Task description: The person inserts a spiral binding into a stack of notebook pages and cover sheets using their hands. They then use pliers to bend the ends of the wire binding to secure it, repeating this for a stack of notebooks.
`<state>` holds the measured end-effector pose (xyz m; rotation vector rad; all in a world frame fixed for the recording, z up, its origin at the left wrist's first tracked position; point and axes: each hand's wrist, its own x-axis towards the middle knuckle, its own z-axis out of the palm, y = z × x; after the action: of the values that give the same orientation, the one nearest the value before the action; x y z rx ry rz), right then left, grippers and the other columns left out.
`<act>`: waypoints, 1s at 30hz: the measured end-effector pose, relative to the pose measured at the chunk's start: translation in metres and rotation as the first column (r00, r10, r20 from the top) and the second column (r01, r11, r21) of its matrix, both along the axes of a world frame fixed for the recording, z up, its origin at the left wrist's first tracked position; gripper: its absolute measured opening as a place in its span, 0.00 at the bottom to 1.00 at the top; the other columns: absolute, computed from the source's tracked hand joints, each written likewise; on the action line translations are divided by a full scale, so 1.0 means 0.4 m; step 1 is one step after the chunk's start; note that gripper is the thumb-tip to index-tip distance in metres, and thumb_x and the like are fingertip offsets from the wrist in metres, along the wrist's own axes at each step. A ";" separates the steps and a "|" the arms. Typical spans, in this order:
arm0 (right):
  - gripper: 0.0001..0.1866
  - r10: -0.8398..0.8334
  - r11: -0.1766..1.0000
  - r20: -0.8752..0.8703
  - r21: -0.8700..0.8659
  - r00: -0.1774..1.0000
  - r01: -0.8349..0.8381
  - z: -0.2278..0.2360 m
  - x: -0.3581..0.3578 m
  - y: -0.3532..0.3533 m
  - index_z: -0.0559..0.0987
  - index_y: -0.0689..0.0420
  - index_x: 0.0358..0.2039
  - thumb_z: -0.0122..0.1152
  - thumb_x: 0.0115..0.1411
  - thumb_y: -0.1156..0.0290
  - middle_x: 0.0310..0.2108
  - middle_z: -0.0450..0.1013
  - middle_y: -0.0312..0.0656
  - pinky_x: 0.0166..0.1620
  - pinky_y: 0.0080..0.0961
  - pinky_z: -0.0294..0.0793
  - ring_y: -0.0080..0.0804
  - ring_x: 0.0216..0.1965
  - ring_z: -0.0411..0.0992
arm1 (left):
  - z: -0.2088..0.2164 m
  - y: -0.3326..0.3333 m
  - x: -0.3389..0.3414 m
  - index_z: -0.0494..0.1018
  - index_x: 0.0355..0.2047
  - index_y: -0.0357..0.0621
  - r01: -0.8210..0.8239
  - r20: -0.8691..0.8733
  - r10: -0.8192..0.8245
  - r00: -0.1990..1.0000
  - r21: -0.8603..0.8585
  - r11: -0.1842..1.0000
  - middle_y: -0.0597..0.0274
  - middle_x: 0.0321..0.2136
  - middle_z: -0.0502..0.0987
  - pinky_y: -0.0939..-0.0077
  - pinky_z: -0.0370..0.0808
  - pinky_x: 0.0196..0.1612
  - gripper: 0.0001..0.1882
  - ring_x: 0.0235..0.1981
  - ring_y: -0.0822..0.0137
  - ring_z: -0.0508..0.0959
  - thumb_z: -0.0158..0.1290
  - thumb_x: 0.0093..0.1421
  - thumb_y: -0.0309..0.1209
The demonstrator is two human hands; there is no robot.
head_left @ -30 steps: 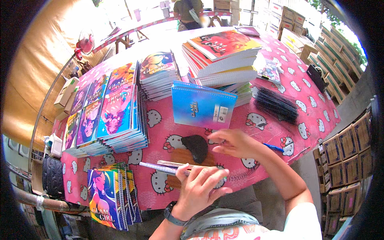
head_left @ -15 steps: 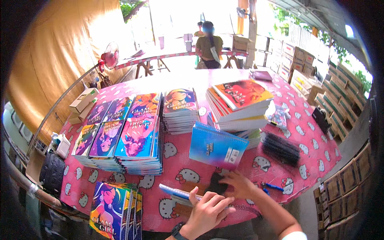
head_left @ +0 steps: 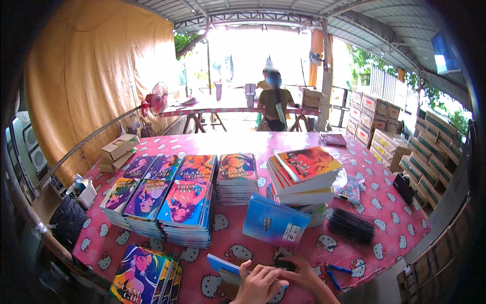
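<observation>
While the left hand (head_left: pixel 260 282) is lying back-up across a thin notebook with a blue cover (head_left: pixel 223 264) at the bottom centre of the frame, probably to keep it steady, the right hand (head_left: pixel 305 277) is meeting it at the notebook's right end, beside a dark, soft-looking lump (head_left: pixel 284 262); the fingertips are partly hiding, so I cannot tell whether either hand is clamping on anything. Slim blue-handled tools (head_left: pixel 339 268) are lying just right of the hands, seemingly for easy reach, and a bundle of black spiral coils (head_left: pixel 351 226) is lying farther up, likely grouped against tangling. Straight ahead, a sky-blue spiral notebook (head_left: pixel 273 223) is sitting askew before a tall, fanned stack of notebooks with a red-orange top cover (head_left: pixel 305 162), partly blocking the way there. Squared stacks of brightly illustrated notebooks (head_left: pixel 186 202) are crowding the left centre of the pink, cat-patterned worktop (head_left: pixel 397 218), apparently saving room, while a small overlapping pile of purple-and-yellow notebooks (head_left: pixel 139 273) is occupying the lower left.
</observation>
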<state>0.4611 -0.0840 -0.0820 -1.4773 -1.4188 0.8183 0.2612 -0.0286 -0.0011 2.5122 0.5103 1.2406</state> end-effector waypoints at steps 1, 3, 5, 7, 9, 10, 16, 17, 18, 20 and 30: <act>0.30 -0.004 1.000 -0.142 -0.002 0.990 0.003 0.012 0.004 -0.018 0.73 0.57 0.52 0.60 0.55 0.48 0.52 0.68 0.53 0.56 0.36 0.63 0.44 0.55 0.65 | 0.016 -0.002 0.002 0.74 0.25 0.44 0.021 0.067 -0.021 0.998 0.004 1.000 0.61 0.26 0.74 0.58 0.60 0.52 0.07 0.34 0.61 0.75 0.57 0.50 0.34; 0.31 -0.028 0.999 -0.432 -0.037 0.901 0.013 0.009 0.001 -0.064 0.73 0.61 0.51 0.57 0.58 0.48 0.49 0.71 0.50 0.54 0.32 0.64 0.38 0.52 0.67 | 0.013 0.008 -0.017 0.73 0.34 0.42 0.078 -0.045 -0.075 0.996 0.065 0.995 0.60 0.31 0.76 0.63 0.63 0.51 0.10 0.36 0.65 0.75 0.55 0.54 0.34; 0.33 -0.014 0.998 -0.597 -0.060 0.802 -0.027 -0.014 -0.001 -0.084 0.73 0.64 0.51 0.56 0.58 0.47 0.49 0.71 0.47 0.55 0.32 0.64 0.36 0.52 0.68 | 0.006 0.023 -0.023 0.76 0.36 0.53 0.048 -0.147 -0.050 0.988 -0.021 0.999 0.70 0.32 0.76 0.54 0.48 0.57 0.12 0.38 0.69 0.75 0.56 0.55 0.43; 0.34 0.013 0.996 -0.667 -0.057 0.745 -0.068 -0.030 0.001 -0.091 0.73 0.66 0.51 0.55 0.59 0.46 0.50 0.71 0.46 0.55 0.32 0.64 0.35 0.51 0.68 | 0.026 0.001 -0.014 0.78 0.31 0.58 0.012 -0.012 -0.015 1.000 -0.193 0.981 0.79 0.29 0.76 0.49 0.40 0.60 0.11 0.40 0.73 0.74 0.56 0.56 0.47; 0.34 0.044 0.996 -0.644 -0.032 0.764 -0.085 -0.031 0.006 -0.096 0.72 0.67 0.51 0.56 0.58 0.47 0.49 0.71 0.47 0.55 0.32 0.64 0.35 0.51 0.68 | -0.010 0.014 -0.023 0.79 0.33 0.59 0.028 -0.175 -0.048 0.983 -0.112 0.993 0.79 0.30 0.75 0.48 0.39 0.60 0.11 0.42 0.73 0.74 0.56 0.56 0.48; 0.34 0.080 0.995 -0.588 0.001 0.805 -0.098 -0.022 0.012 -0.102 0.73 0.67 0.50 0.55 0.59 0.46 0.49 0.71 0.47 0.54 0.31 0.65 0.35 0.51 0.69 | -0.025 0.022 -0.032 0.79 0.33 0.60 0.043 -0.254 -0.060 0.965 -0.071 0.997 0.79 0.30 0.75 0.48 0.39 0.60 0.12 0.42 0.73 0.73 0.56 0.56 0.48; 0.34 0.279 0.959 -0.385 0.160 0.880 -0.234 0.230 -0.050 -0.072 0.78 0.69 0.43 0.54 0.58 0.44 0.47 0.72 0.50 0.48 0.30 0.70 0.34 0.48 0.71 | -0.005 0.048 -0.090 0.76 0.41 0.63 -0.084 -0.121 0.071 0.990 -0.106 0.991 0.78 0.28 0.74 0.46 0.29 0.65 0.19 0.41 0.71 0.74 0.64 0.47 0.45; 0.37 0.202 0.979 -0.181 0.017 0.963 -0.202 0.248 -0.047 -0.062 0.78 0.70 0.41 0.53 0.56 0.40 0.47 0.72 0.51 0.47 0.30 0.70 0.34 0.45 0.72 | -0.020 0.058 -0.099 0.76 0.41 0.63 -0.073 -0.165 0.054 0.985 -0.115 0.991 0.77 0.29 0.74 0.46 0.31 0.65 0.20 0.41 0.71 0.74 0.64 0.47 0.44; 0.40 0.144 0.984 0.042 -0.116 0.989 -0.139 0.257 -0.045 -0.056 0.79 0.70 0.40 0.53 0.54 0.37 0.47 0.72 0.52 0.46 0.30 0.71 0.34 0.43 0.72 | -0.031 0.062 -0.103 0.76 0.41 0.63 -0.064 -0.210 0.037 0.977 -0.124 0.990 0.77 0.29 0.74 0.47 0.32 0.65 0.20 0.42 0.71 0.74 0.64 0.46 0.43; 0.32 0.181 0.970 -0.064 -0.153 0.981 -0.189 0.244 -0.028 -0.048 0.80 0.62 0.42 0.60 0.52 0.43 0.48 0.72 0.53 0.45 0.30 0.72 0.38 0.47 0.72 | -0.036 0.063 -0.097 0.74 0.45 0.60 -0.063 -0.163 0.047 0.986 -0.096 0.993 0.76 0.27 0.74 0.47 0.35 0.65 0.25 0.38 0.71 0.75 0.65 0.44 0.41; 0.22 0.470 0.882 -0.246 0.120 0.848 -0.455 0.272 -0.021 -0.003 0.81 0.56 0.43 0.65 0.52 0.56 0.44 0.73 0.51 0.55 0.35 0.63 0.42 0.53 0.67 | -0.019 0.072 -0.093 0.61 0.59 0.53 0.001 -0.091 -0.020 0.996 -0.205 0.979 0.75 0.25 0.73 0.49 0.36 0.65 0.43 0.36 0.72 0.75 0.67 0.41 0.33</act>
<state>0.4526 -0.0852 0.0270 -0.9368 -1.5937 1.2151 0.2238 0.0001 -0.0089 2.4027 0.6120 1.0154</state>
